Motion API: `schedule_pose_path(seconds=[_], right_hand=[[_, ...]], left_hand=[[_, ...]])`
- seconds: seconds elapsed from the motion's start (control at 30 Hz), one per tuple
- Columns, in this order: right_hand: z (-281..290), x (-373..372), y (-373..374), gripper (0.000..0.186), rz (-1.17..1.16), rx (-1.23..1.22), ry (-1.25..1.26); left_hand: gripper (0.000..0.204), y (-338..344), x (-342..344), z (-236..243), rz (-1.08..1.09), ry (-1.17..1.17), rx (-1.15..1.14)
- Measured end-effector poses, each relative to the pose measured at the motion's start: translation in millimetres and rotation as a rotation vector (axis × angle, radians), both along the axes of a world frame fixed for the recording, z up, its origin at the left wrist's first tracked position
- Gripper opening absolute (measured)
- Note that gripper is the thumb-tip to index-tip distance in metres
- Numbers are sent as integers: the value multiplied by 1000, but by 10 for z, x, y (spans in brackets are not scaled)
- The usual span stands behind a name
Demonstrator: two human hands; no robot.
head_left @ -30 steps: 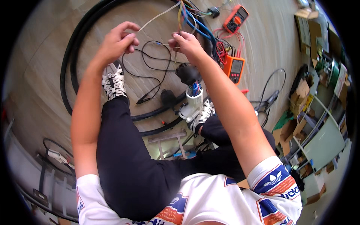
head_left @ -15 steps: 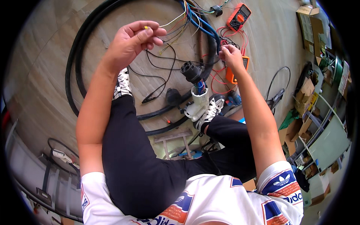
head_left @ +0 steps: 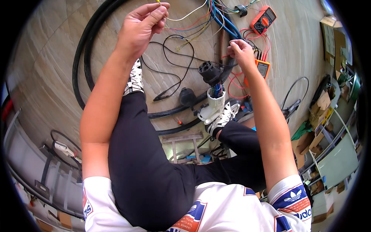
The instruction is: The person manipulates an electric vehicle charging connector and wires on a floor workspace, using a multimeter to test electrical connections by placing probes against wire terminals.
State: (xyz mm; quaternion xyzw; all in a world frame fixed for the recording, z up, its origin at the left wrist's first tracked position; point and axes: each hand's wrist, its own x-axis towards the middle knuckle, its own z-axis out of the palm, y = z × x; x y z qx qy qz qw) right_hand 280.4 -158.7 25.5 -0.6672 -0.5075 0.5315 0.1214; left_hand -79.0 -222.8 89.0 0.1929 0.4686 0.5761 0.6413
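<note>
My left hand (head_left: 142, 28) is raised at the upper left, thumb and fingers pinched on a white wire (head_left: 192, 15). A small yellow piece (head_left: 158, 1) shows at its fingertips. The wire curves right to a bundle of blue cables (head_left: 227, 24) and thin coloured wires. Beside those cables, my right hand (head_left: 242, 53) has its fingertips pressed together; what they hold, if anything, is hidden. Below it, a round black multi-pin connector (head_left: 209, 72) stands out of a white housing (head_left: 215, 103), with coloured wires between them. A thin black lead (head_left: 193, 58) loops across the floor.
Thick black cable (head_left: 78, 58) coils around the work area. An orange multimeter (head_left: 264, 20) and a second orange meter (head_left: 262, 69) with red leads lie at the right. A black cap (head_left: 188, 96) rests near my feet. Cardboard boxes (head_left: 333, 42) and shelving stand far right.
My left hand has moved up and away with the white wire. The right hand stays pinched beside the cables. The floor scene has shifted slightly right in the view.
</note>
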Motion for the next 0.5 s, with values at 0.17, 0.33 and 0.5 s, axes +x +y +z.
schedule_pose_path(seconds=[0.17,0.33,0.5], right_hand=[[-73,-16,-100,22,-73,-99,57],[-89,148,-139,23,-85,-92,-41],[-310,524,-261,21,-91,-61,-175]], left_hand=[[25,-29,23,-82,-80,-47,58],[24,-30,69,32,-170,88,26],[25,-21,79,-6,-254,217,40]])
